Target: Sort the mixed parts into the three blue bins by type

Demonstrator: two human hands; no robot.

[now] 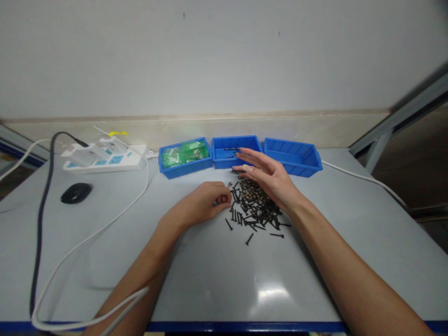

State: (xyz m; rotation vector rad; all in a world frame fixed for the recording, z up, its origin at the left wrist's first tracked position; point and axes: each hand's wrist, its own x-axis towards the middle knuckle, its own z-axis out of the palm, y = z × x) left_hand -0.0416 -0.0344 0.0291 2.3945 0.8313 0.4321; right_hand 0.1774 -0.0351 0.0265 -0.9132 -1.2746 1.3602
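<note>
A pile of black screws [261,212] lies on the grey table, with small brass-coloured pieces [249,189] heaped at its far side. My left hand [212,199] rests at the left edge of the pile, its fingers curled in; what they hold, if anything, is hidden. Above the far side of the pile hovers my right hand [268,175], fingers stretched out and apart, reaching over the near rim of the middle blue bin [224,164]. Several dark screws [231,149] are inside that bin. The right hand covers part of the pile.
To the left stands a blue bin [185,171] with green-and-clear packets [185,153]. Another blue bin [292,156] sits at the right. A white power strip [131,161], a black mouse [76,192] and loose cables, one white cable [105,227] crossing near my left forearm, occupy the left side.
</note>
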